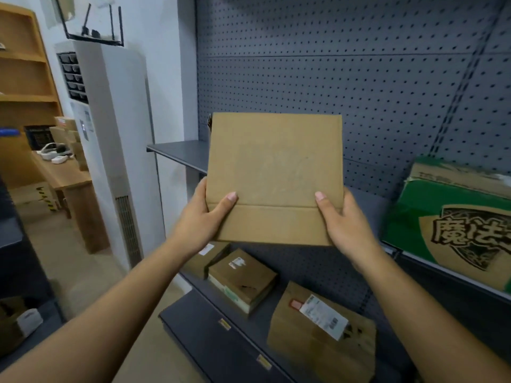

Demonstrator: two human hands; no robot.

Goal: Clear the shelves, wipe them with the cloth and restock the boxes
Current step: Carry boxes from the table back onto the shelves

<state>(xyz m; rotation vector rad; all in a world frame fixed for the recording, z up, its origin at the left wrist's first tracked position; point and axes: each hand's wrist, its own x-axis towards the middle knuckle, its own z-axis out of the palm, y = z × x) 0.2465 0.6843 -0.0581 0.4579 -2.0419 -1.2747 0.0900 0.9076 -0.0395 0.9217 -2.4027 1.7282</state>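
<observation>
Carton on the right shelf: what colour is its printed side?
Carton: green, with black characters on brown; head view.

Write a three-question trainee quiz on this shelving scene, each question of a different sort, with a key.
1. True or false: the plain brown box is gripped by both the left hand and the right hand.
2. Where does the green printed carton sit? A) on the floor; B) on a shelf to the right of the held box; C) on the wooden desk.
3. How many labelled boxes can be seen on the lower shelf?
Key: 1 true; 2 B; 3 three.
</observation>
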